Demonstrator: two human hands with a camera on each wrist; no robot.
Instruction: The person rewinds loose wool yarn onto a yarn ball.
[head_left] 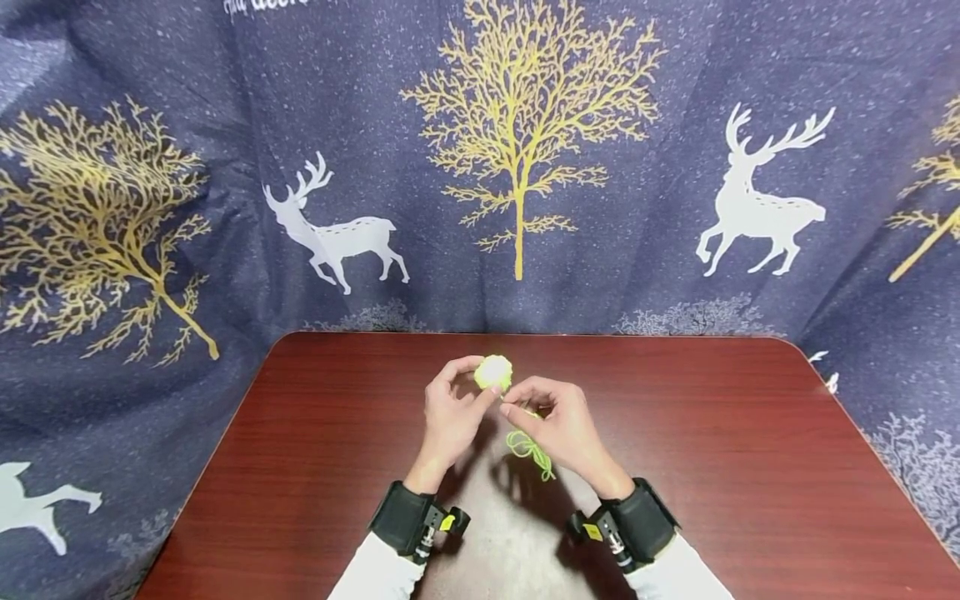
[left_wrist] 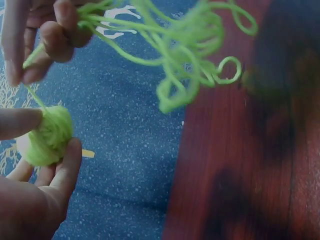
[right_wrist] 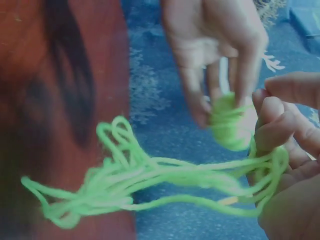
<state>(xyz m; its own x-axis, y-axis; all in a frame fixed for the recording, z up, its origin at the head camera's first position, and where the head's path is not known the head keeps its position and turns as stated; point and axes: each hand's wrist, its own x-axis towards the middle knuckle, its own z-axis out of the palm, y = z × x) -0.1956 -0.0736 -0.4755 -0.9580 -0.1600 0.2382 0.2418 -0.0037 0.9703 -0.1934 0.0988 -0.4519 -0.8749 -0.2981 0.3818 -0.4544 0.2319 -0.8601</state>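
My left hand (head_left: 452, 414) grips a small ball of bright yellow-green yarn (left_wrist: 52, 135) between thumb and fingers. A paler, whitish patch shows on one side of the ball. Just to its right, my right hand (head_left: 555, 421) pinches the strand that runs from the ball, thumb against fingertips. Loose loops of the same yarn (right_wrist: 165, 175) pass through the curled fingers of that hand and hang in a tangled bundle below it. In the left wrist view, the strand (left_wrist: 36, 97) is stretched short and straight between the two hands.
Under both hands lies a reddish-brown wooden table (head_left: 315, 450), with a pale worn patch (head_left: 495, 533) near its front. A dark blue cloth (head_left: 465, 300) printed with deer and golden trees hangs behind it. Black camera bands (head_left: 405, 518) circle both wrists.
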